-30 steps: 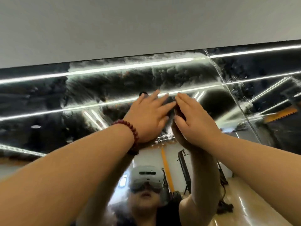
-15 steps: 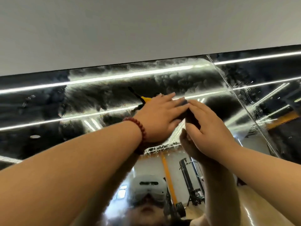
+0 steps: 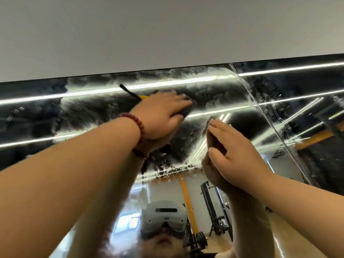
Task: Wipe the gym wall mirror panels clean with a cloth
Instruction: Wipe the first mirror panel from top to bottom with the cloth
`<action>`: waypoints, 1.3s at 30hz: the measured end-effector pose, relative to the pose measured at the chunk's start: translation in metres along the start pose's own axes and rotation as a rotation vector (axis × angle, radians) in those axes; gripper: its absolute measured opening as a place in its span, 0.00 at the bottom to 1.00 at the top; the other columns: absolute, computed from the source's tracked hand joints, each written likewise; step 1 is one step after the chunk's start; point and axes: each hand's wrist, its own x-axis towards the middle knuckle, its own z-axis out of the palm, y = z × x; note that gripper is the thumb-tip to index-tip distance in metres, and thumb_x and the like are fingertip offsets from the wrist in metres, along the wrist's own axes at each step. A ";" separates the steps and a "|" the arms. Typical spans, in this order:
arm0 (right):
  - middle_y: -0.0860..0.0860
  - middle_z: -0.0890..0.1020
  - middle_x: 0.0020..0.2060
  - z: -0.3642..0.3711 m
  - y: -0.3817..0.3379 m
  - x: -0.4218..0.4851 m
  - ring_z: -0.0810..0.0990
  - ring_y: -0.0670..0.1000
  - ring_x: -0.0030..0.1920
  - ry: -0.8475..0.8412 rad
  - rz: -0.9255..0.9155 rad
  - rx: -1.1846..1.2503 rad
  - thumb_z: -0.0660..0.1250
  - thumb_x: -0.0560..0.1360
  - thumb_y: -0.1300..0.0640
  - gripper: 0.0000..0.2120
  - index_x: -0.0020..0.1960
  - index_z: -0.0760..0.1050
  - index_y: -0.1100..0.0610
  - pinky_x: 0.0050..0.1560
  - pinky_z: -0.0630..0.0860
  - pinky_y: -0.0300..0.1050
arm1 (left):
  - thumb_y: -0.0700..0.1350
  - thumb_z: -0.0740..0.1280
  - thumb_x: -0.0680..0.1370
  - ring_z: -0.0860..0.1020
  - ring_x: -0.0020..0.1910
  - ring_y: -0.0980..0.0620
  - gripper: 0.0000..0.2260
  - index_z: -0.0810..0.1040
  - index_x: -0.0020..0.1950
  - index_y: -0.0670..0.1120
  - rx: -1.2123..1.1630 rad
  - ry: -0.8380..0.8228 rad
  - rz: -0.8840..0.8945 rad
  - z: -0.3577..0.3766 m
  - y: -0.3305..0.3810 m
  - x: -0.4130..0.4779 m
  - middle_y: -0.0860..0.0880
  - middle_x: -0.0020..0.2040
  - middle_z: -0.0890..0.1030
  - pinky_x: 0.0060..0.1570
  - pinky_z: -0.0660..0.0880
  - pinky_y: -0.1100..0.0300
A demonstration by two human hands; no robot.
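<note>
The wall mirror panel [image 3: 89,116] in front of me is streaked with wet, foamy smears near its top edge. My left hand [image 3: 160,114], with a red bead bracelet on the wrist, lies flat on a dark cloth [image 3: 189,108] and presses it to the glass. Only the cloth's edge shows beyond the fingertips. A yellow and black piece [image 3: 136,95] sticks out above the hand. My right hand [image 3: 234,153] rests lower and to the right, straight fingers touching the glass, holding nothing.
A vertical seam [image 3: 260,112] separates this panel from the smeared panel [image 3: 301,86] to the right. A plain grey wall [image 3: 167,34] runs above the mirror's top edge. The glass reflects me, gym machines and ceiling light strips.
My left hand slid up and left with the cloth. My right hand came off the cloth and now rests apart from it, lower right on the glass.
</note>
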 end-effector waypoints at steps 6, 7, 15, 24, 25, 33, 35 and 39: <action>0.49 0.60 0.78 0.001 -0.007 0.001 0.53 0.43 0.77 -0.025 0.019 -0.012 0.64 0.79 0.58 0.29 0.78 0.61 0.57 0.72 0.41 0.30 | 0.52 0.53 0.84 0.51 0.79 0.49 0.24 0.53 0.80 0.55 0.043 -0.017 0.032 0.004 0.025 -0.014 0.53 0.81 0.54 0.76 0.48 0.52; 0.49 0.62 0.77 0.000 -0.008 0.001 0.54 0.43 0.76 -0.015 0.016 -0.012 0.64 0.78 0.58 0.29 0.78 0.62 0.57 0.72 0.42 0.29 | 0.53 0.52 0.85 0.51 0.79 0.51 0.24 0.52 0.80 0.56 0.040 -0.054 0.122 0.008 0.033 -0.017 0.54 0.81 0.53 0.76 0.46 0.52; 0.44 0.57 0.79 0.005 -0.028 0.027 0.51 0.43 0.78 -0.046 -0.008 -0.067 0.61 0.80 0.49 0.30 0.80 0.56 0.51 0.74 0.46 0.37 | 0.52 0.52 0.85 0.54 0.78 0.48 0.23 0.54 0.80 0.55 0.039 0.001 -0.236 -0.006 -0.033 -0.027 0.53 0.80 0.56 0.75 0.50 0.53; 0.47 0.56 0.79 0.026 -0.050 0.029 0.50 0.47 0.79 -0.088 -0.141 -0.219 0.53 0.78 0.38 0.35 0.80 0.54 0.52 0.73 0.40 0.38 | 0.54 0.50 0.84 0.52 0.79 0.47 0.23 0.55 0.80 0.55 0.033 0.034 -0.326 -0.004 -0.063 -0.073 0.52 0.81 0.55 0.76 0.48 0.51; 0.47 0.56 0.79 0.026 -0.050 0.028 0.50 0.46 0.78 -0.087 -0.141 -0.212 0.53 0.77 0.38 0.36 0.80 0.54 0.52 0.73 0.41 0.38 | 0.55 0.49 0.84 0.51 0.80 0.49 0.24 0.53 0.80 0.56 0.038 0.006 -0.224 0.001 -0.041 -0.073 0.53 0.81 0.53 0.77 0.47 0.51; 0.44 0.55 0.79 0.023 -0.050 0.018 0.49 0.41 0.78 -0.101 -0.111 -0.141 0.61 0.79 0.44 0.34 0.80 0.53 0.52 0.70 0.40 0.29 | 0.53 0.51 0.80 0.61 0.76 0.42 0.26 0.64 0.78 0.50 -0.076 0.120 -0.353 -0.005 -0.083 -0.098 0.47 0.78 0.64 0.74 0.56 0.48; 0.45 0.55 0.79 0.026 -0.054 0.014 0.48 0.40 0.77 -0.100 -0.122 -0.159 0.58 0.77 0.41 0.36 0.80 0.53 0.53 0.69 0.40 0.28 | 0.53 0.50 0.78 0.65 0.74 0.39 0.27 0.69 0.75 0.49 -0.047 0.147 -0.321 -0.001 -0.067 -0.108 0.45 0.75 0.68 0.72 0.60 0.44; 0.42 0.49 0.79 0.029 -0.066 -0.003 0.42 0.34 0.72 -0.180 -0.092 -0.133 0.63 0.79 0.44 0.37 0.81 0.48 0.52 0.66 0.35 0.25 | 0.53 0.49 0.80 0.58 0.78 0.47 0.26 0.63 0.78 0.53 -0.070 0.001 0.063 0.015 0.003 -0.127 0.51 0.78 0.63 0.75 0.51 0.48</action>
